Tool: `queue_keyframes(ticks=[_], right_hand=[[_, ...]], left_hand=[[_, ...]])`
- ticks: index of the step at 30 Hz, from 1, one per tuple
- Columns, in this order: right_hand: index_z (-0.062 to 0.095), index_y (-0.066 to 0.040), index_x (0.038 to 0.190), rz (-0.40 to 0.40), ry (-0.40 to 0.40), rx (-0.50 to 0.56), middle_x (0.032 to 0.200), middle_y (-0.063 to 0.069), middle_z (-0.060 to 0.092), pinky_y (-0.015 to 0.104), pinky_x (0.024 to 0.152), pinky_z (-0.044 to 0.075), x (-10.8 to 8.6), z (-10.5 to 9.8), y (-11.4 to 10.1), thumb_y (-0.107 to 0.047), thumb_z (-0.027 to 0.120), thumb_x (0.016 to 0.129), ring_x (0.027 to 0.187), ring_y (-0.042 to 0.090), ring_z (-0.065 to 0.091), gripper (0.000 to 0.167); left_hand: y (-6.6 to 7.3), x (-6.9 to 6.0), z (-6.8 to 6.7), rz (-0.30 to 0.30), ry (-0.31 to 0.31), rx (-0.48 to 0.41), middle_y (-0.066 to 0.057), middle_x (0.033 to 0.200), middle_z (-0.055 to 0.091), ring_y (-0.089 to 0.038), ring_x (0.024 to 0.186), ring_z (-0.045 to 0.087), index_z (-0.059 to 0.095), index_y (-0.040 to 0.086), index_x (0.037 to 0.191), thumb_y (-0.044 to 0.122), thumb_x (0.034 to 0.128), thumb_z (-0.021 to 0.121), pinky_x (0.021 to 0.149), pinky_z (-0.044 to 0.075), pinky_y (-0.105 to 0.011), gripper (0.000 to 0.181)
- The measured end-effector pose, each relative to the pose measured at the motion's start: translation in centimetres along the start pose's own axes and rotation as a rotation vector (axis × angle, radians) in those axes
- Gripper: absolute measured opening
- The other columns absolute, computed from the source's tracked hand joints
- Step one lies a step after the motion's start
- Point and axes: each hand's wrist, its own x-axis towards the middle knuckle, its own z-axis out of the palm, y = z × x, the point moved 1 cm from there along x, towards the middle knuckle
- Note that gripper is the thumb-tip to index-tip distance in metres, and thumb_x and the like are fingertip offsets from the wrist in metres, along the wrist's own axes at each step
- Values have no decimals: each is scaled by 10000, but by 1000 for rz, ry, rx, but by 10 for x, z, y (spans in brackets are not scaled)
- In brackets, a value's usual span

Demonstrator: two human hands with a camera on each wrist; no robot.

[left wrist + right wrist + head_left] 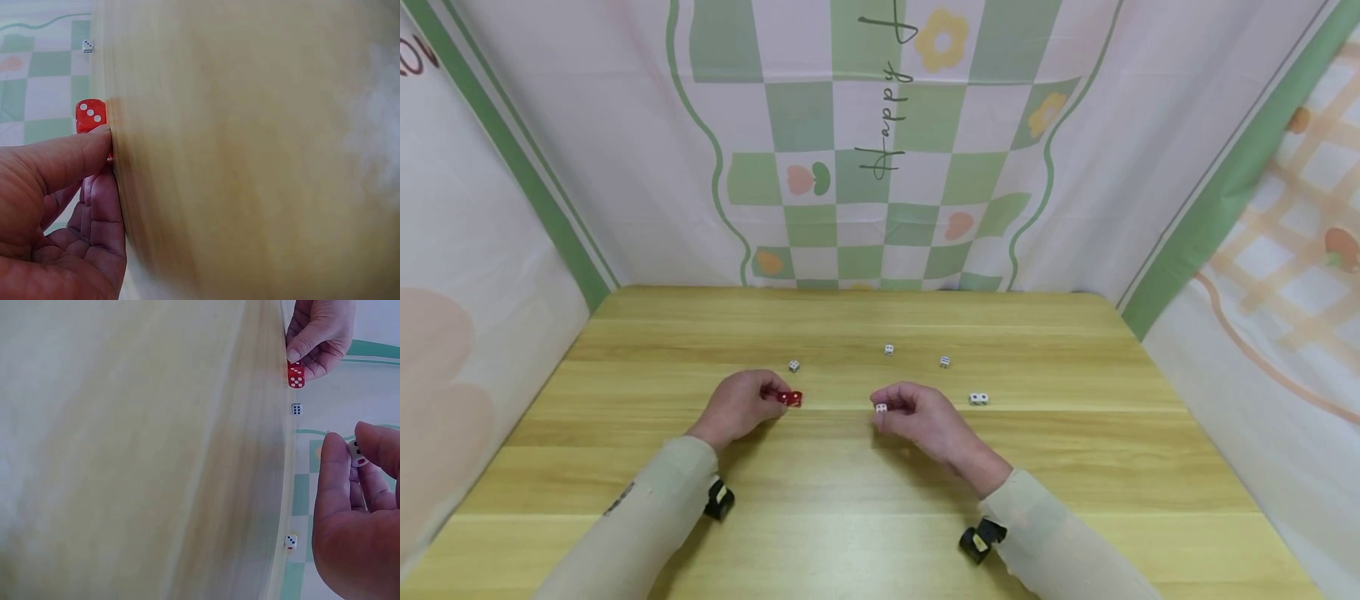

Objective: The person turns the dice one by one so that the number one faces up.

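Note:
Two red dice (795, 398) sit side by side on the wooden table, the left one pinched by the left hand (741, 408). In the left wrist view a red die (91, 115) shows three white dots beyond the thumb of the left hand (62, 206). The right hand (925, 421) pinches a white die (882, 408) between thumb and fingers, near the table's middle. The right wrist view shows that white die (357, 453) in the right hand (359, 506), apart from the red dice (296, 375) at the left hand (322, 334).
Behind the hands lie single white dice at the left (793, 366), middle (889, 350) and right (945, 362). Two white dice (978, 399) stand together right of the right hand. A patterned cloth (917, 183) hangs behind the table (850, 533), with more cloth at both sides.

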Motion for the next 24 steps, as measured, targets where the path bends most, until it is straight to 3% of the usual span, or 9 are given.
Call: queue_keyframes(ticks=[11, 24], right_hand=[[694, 7, 1215, 13, 0, 26, 1056, 96, 697, 250, 793, 560, 0, 0, 0, -107, 735, 953, 945, 174, 628, 288], [684, 14, 1229, 25, -1, 44, 1095, 159, 703, 248, 802, 567, 1, 2, 1, -63, 743, 940, 947, 173, 651, 305]], left_hand=[[0, 0, 0, 1, 5, 5, -16, 912, 690, -182, 802, 563, 757, 104, 1037, 62, 894, 764, 711, 473, -308, 150], [0, 0, 0, -5, 3, -6, -16, 908, 688, -183, 801, 560, 758, 107, 1032, 60, 893, 767, 707, 470, -306, 147]])
